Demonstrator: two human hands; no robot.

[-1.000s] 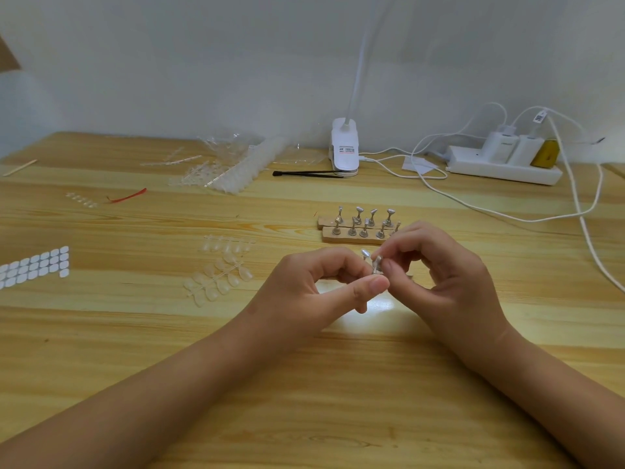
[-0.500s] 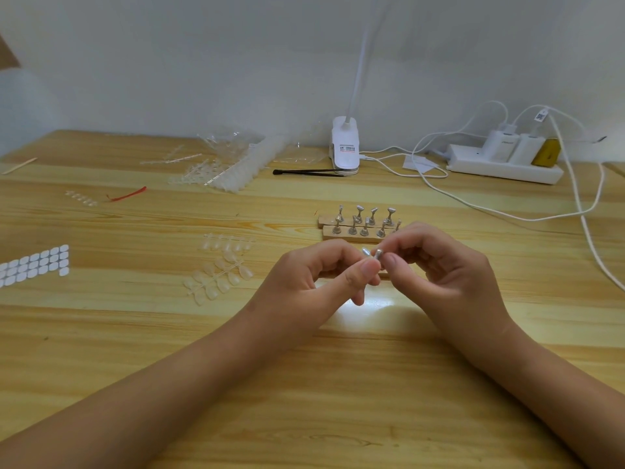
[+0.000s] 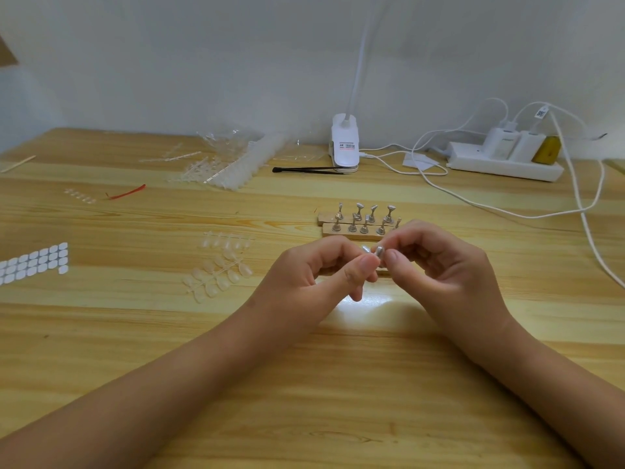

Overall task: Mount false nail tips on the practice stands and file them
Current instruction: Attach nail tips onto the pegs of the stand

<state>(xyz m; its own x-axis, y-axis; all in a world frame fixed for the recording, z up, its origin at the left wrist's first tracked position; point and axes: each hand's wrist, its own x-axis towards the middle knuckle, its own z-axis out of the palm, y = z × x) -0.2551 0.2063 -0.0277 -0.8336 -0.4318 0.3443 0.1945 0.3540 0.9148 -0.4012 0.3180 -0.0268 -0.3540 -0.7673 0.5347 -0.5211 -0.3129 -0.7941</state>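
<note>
Hands: left hand [image 3: 321, 275] and right hand [image 3: 446, 269] both pinch one small metal stand [image 3: 379, 252] at the fingertips, above the table [image 3: 304, 384]. Behind: wooden bars [image 3: 351, 235] carrying more stands. Left: clear nail tips [image 3: 220, 275], white tabs [image 3: 33, 262].

Metal stand [image 3: 379, 252]: just nearer than the wooden stand block [image 3: 351, 235], pinched between left grip [image 3: 321, 275] and right grip [image 3: 439, 265]. Fingertips cover all but two silvery bits, and whether a nail tip sits on it cannot be told.
Wooden strip [image 3: 384, 271]: nearer than the block, mostly behind fingers.
Sticker sheet [image 3: 33, 262]: far left of the block, cut by the left edge.
Lamp [image 3: 345, 143]: beyond the block. Its neck is washed out and leaves the top edge, and its label is too small to read.
White cable [image 3: 592, 242]: right of the block, runs off the right edge.
</note>
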